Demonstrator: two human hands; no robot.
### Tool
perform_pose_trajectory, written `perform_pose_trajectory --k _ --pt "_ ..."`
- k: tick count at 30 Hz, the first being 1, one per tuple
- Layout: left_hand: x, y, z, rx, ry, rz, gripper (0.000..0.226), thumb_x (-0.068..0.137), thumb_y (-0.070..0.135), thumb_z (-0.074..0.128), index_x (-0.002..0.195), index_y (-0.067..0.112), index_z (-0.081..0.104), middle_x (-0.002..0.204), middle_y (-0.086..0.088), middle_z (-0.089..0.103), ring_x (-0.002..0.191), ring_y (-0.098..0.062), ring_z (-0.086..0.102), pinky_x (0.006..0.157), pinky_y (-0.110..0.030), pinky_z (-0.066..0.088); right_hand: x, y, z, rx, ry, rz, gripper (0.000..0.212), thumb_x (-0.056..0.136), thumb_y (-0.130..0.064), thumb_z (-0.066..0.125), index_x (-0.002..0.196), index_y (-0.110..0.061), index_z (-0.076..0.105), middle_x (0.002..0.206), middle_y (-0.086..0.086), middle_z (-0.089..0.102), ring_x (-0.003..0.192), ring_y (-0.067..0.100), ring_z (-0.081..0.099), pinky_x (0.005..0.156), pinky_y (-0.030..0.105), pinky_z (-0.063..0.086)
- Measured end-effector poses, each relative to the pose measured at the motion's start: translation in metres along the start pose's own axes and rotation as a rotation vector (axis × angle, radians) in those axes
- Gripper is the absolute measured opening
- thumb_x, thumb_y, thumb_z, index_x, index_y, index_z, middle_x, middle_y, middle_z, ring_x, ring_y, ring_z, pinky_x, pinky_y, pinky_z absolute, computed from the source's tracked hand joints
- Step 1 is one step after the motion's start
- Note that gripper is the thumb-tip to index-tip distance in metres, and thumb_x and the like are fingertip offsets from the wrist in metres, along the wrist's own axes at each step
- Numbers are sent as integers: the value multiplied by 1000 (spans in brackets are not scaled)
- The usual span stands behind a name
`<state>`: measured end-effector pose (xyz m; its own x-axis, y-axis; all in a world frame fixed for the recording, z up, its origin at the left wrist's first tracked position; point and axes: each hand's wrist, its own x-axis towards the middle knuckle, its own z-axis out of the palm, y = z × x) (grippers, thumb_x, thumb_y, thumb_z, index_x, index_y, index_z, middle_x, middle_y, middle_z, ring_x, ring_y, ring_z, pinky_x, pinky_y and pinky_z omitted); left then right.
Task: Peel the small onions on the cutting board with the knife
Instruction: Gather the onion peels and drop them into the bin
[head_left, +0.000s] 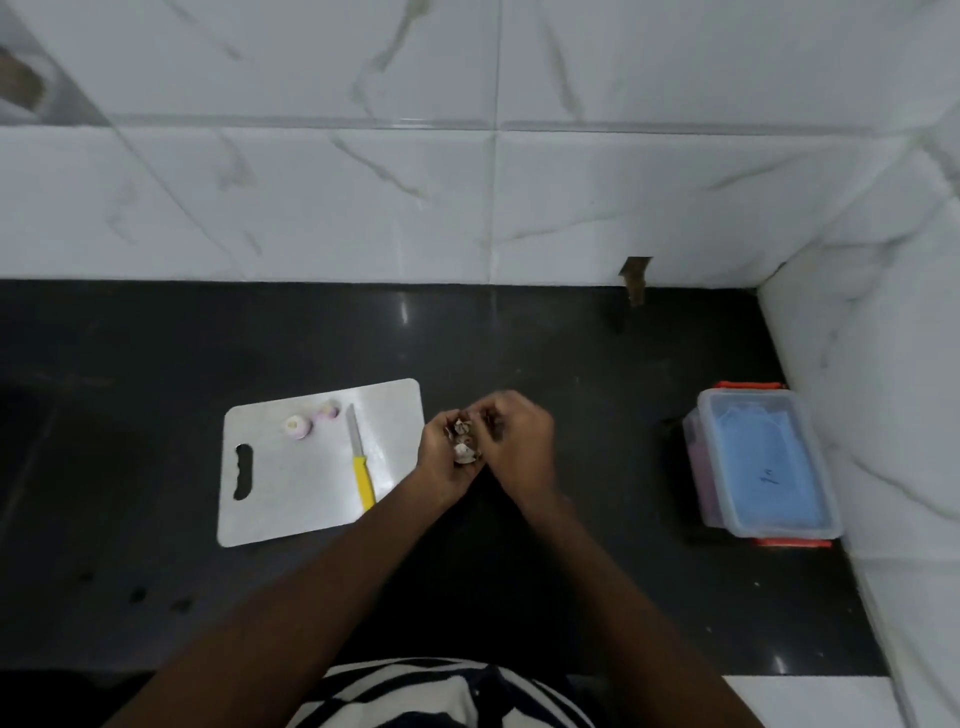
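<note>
A white cutting board (291, 483) lies on the black counter. Two peeled small onions sit on it near its far edge, one (298, 426) larger and whitish, the other (329, 410) purple. A knife with a yellow handle (362, 478) lies on the board's right part, blade pointing away. Just right of the board, my left hand (441, 462) cups a clump of onion skins (464, 441), pale and brown. My right hand (519, 441) is curled against it, fingers at the skins. Whether an onion is among the skins cannot be told.
A clear plastic box with a blue lid and red clips (761, 462) stands at the right by the tiled side wall. White marbled wall tiles (467, 197) run behind the black counter (571, 353). A small brown notch (635, 275) shows at the wall's base.
</note>
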<state>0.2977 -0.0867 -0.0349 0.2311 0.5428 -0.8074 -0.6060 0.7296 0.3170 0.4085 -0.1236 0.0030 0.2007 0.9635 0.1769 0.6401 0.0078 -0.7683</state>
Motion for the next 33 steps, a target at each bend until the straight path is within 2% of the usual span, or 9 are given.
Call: perform_pose_trajectory --k 3,6,10,12,17,23,27,30,33 --pt "-23 3 -29 -36 85 -7 35 105 23 44 82 10 67 75 -8 75 74 -22 72 64 -32 59 -29 -14 21 -135 -165 -130 5 89 -14 76 92 -17 78 92 -1 76 88 17 66 79 36 54" --pt "-41 9 -50 6 87 -33 35 106 21 44 79 11 64 63 -4 69 49 -15 69 45 -18 53 -47 -30 34 -187 -199 -183 6 95 -17 72 94 -13 77 95 0 75 93 19 60 80 30 50" --pt "-45 11 -62 109 94 -12 34 106 24 48 82 15 69 70 -1 70 60 -15 71 53 -21 56 -69 -39 42 -164 -267 -163 15 100 -22 66 96 -13 78 98 -1 75 99 18 56 87 29 48" --pt "-69 -18 -68 417 -86 -146 31 105 24 48 84 14 68 80 -3 68 69 -16 70 64 -26 57 -136 -47 41 -267 166 88 13 97 -18 72 103 -11 82 106 1 76 106 19 59 92 26 48" --pt "-86 -38 -66 409 -152 -208 44 114 31 37 96 7 69 83 -11 75 92 -25 67 82 -34 53 -167 -61 45 -129 354 179 21 96 -9 72 117 -10 79 121 5 71 119 20 62 100 29 53" --pt "-143 -176 -88 825 -329 -412 44 113 29 33 104 5 69 100 -14 69 98 -25 69 89 -30 54 -306 -55 17 -123 867 552 28 102 -11 67 128 -8 77 142 9 67 135 23 60 118 29 43" --pt "-192 -283 -114 1043 -441 -633 41 114 27 30 98 10 64 77 -8 74 69 -17 77 74 -23 58 -410 -43 -10 -86 1081 825 36 106 -26 58 136 -15 74 154 1 61 145 15 53 123 23 35" --pt "-207 -355 -142 1168 -467 -713 57 115 23 33 83 7 78 69 -9 77 60 -17 78 54 -21 59 -473 -24 -20 -43 1229 995 33 108 -20 60 138 -16 73 152 -4 62 143 0 52 121 11 29" --pt "-193 -432 -189 1329 -380 -652 49 115 23 39 109 0 81 110 -19 78 100 -26 78 83 -30 62 -537 26 -10 118 1360 1142 35 108 -14 60 140 -21 71 148 -9 64 139 -17 47 119 12 34"
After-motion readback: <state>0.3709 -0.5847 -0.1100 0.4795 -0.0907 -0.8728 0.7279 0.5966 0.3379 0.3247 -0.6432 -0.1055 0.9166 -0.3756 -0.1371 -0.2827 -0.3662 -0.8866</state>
